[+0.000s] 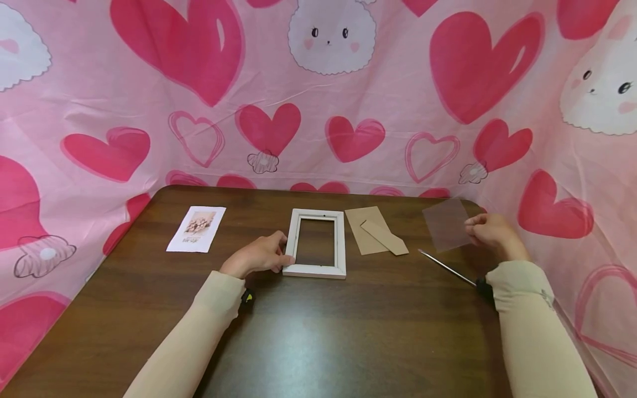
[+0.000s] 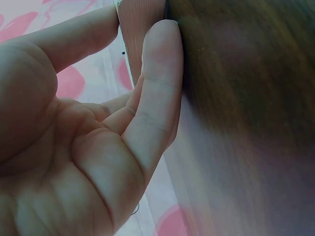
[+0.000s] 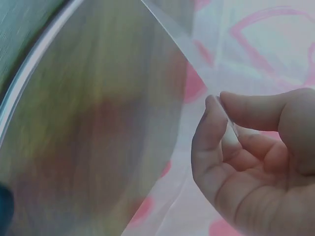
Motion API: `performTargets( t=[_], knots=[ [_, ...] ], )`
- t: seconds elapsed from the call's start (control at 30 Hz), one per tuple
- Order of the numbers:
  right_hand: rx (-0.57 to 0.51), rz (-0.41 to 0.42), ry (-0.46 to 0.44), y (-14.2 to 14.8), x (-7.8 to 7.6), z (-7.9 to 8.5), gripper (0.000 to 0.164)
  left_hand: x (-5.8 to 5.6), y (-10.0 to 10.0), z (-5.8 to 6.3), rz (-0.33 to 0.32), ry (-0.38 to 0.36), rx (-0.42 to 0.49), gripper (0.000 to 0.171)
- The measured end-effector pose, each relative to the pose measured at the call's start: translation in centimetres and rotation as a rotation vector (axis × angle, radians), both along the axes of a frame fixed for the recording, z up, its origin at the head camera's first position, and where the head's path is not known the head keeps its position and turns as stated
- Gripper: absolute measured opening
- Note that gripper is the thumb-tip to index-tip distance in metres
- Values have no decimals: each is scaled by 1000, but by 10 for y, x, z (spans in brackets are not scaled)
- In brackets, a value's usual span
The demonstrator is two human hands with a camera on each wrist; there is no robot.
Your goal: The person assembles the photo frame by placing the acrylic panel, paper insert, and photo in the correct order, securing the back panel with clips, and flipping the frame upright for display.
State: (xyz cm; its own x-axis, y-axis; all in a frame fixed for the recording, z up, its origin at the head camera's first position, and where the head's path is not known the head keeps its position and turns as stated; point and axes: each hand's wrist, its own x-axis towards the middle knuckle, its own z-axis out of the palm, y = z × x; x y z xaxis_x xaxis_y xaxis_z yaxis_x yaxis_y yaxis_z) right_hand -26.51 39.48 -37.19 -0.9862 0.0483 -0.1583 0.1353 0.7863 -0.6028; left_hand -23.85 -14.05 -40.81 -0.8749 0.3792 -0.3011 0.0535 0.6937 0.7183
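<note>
A white picture frame (image 1: 340,243) lies on the table with its middle open. My left hand (image 1: 259,254) grips its left side near the lower corner. In the left wrist view, thumb and a finger meet the frame's edge (image 2: 140,19). Over at the right, my right hand (image 1: 490,231) pinches the edge of a clear plastic sheet (image 1: 444,224) between thumb and fingertips. The right wrist view shows the sheet's corner between the fingertips (image 3: 211,110). Below that sheet lies a screwdriver (image 1: 448,267), its dark handle partly hidden by the right sleeve.
Just right of the frame is a brown backing board (image 1: 363,226) with a stand leg (image 1: 383,236) across it. A printed card (image 1: 196,229) lies on the left of the brown wooden table (image 1: 318,326). A pink heart-patterned cloth (image 1: 318,88) surrounds the table's back and sides.
</note>
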Motion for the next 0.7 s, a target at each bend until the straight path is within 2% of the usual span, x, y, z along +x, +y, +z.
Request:
performTargets(
  t=[0.07, 0.3, 0.57, 0.7],
  knots=[
    [-36, 12, 15, -6, -1, 3, 34, 0, 0, -1, -1, -3, -7, 50],
    [-330, 1, 73, -47, 5, 16, 40, -1, -1, -1, -11, 2, -12, 48],
    [-546, 68, 97, -111, 11, 32, 42, -1, -2, -2, -14, 15, -22, 48],
    [-626, 98, 106, -144, 12, 35, 41, 0, -2, -3, -12, 32, -39, 48]
  ],
)
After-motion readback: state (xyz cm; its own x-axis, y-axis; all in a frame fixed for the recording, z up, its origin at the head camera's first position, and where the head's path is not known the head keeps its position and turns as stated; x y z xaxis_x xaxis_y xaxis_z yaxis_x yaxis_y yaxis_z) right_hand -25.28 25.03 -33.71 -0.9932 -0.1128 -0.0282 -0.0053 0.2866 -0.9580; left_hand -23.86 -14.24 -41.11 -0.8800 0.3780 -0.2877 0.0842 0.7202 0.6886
